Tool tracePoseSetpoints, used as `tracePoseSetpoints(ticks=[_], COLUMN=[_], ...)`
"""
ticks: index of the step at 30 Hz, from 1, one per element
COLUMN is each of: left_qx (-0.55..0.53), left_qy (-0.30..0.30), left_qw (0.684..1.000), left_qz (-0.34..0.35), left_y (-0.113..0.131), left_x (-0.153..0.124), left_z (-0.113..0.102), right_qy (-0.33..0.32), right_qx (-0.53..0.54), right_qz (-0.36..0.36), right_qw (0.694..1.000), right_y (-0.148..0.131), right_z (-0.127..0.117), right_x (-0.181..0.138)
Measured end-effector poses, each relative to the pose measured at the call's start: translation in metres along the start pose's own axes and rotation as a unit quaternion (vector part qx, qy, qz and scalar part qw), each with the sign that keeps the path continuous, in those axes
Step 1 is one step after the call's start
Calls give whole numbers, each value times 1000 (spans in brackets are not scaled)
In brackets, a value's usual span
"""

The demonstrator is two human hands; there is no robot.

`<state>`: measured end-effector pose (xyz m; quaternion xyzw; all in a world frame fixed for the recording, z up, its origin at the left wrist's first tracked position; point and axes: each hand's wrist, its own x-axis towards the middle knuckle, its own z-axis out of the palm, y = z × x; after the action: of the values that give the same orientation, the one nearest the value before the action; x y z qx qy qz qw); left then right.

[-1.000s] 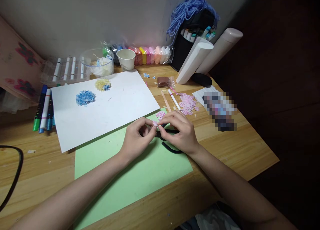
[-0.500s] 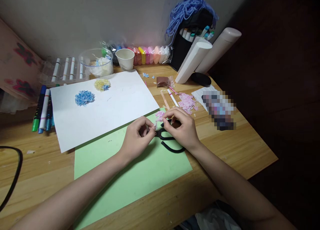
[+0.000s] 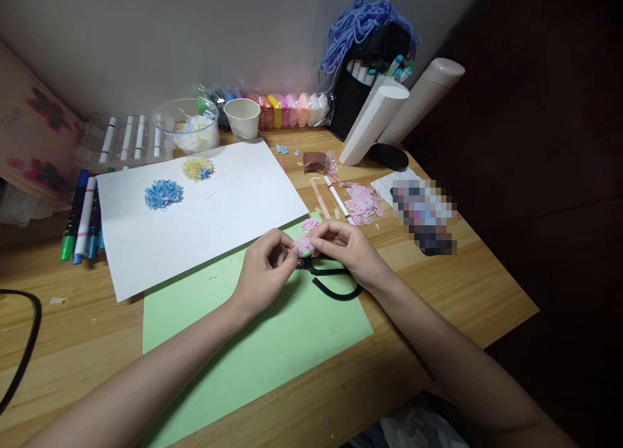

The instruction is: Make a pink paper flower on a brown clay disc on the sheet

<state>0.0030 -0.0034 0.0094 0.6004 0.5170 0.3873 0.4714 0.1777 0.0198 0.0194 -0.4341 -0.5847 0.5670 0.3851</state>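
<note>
Between my hands is a small pink-and-white streaked piece of paper (image 3: 304, 244). My left hand (image 3: 267, 266) is closed, pinching its left side between thumb and fingers. From the other side, my right hand (image 3: 348, 250) pinches its right edge. Black-handled scissors (image 3: 335, 296) lie on a green sheet (image 3: 257, 350) just under my hands, their blades partly hidden. More pink scraps (image 3: 309, 224) lie behind the held piece. A larger pile of pink scraps (image 3: 361, 202) sits beyond my right hand.
A white sheet (image 3: 233, 208) carries a blue paper cluster (image 3: 164, 194) and a yellow-and-blue one (image 3: 198, 169). Behind stand a paper cup (image 3: 242, 120), a clear bowl (image 3: 186, 130) and a pen holder (image 3: 351, 104). A white marker (image 3: 338, 199) lies near the pink pile.
The pink piece now shows broad and flat between my fingers, where before it looked thin and bunched. My right hand has shifted slightly left and down; the view moved a little.
</note>
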Motion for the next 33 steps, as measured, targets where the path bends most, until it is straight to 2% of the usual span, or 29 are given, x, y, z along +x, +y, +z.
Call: tracePoseSetpoints(ticks=[3,6,10,12,13,15,18,19,21,23,28,33], left_qx=[-2,-17,-18,-19,-20,-18,-17,-18,-17,-16,-21,-19], left_qy=[3,2,0,1,3,5,4,4,3,2,-4,-1], left_qw=[1000,1000,1000,1000,1000,1000,1000,1000,1000,1000,1000,1000], left_qz=[-8,-15,-8,-4,-2,2,5,5,5,3,-3,1], left_y=[1,2,1,1,1,1,0,0,0,0,0,0], left_x=[0,-1,0,0,0,0,0,0,-1,-1,-1,0], left_z=[0,0,-1,-2,-2,-2,-1,-1,-1,-1,-1,-1], right_qy=[85,202,282,323,334,313,171,126,76,66,102,108], right_qx=[-52,-151,-365,-424,-435,-435,-447,-453,-464,-471,-468,-464], right_qz=[-24,-28,12,-26,-54,-116,-197,-210,-209,-197,-166,-174], right_qw=[995,967,887,846,835,836,856,857,857,858,862,862], right_y=[0,2,10,11,11,8,5,5,9,15,22,21], right_z=[-9,-40,-82,-89,-88,-77,-52,-44,-32,-24,-20,-21], right_x=[4,9,14,14,14,13,12,11,11,11,14,15])
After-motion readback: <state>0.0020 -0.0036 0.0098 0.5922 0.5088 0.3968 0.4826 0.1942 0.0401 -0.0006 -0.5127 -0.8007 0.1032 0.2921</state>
